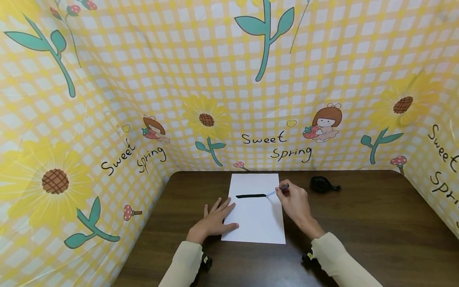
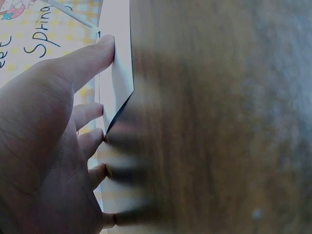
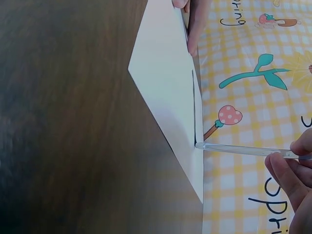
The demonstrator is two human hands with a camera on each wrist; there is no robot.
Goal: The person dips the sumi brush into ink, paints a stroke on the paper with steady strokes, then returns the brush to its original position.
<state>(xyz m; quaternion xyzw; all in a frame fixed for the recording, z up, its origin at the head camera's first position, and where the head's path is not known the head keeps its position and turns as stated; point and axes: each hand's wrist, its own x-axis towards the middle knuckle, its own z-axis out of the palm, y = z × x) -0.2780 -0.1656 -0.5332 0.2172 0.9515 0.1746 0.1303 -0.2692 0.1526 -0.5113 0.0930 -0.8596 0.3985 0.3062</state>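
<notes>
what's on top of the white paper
A black line is on the white paper, a clear tool pointing at its right end. The left hand rests on the paper's left edge; whatever its fingers cover can't be seen.

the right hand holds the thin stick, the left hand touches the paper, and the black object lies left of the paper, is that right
Not quite: the head view shows the black object lying right of the paper, not left. The rest is correct: the right hand holds the thin stick and the left hand touches the paper.
</notes>
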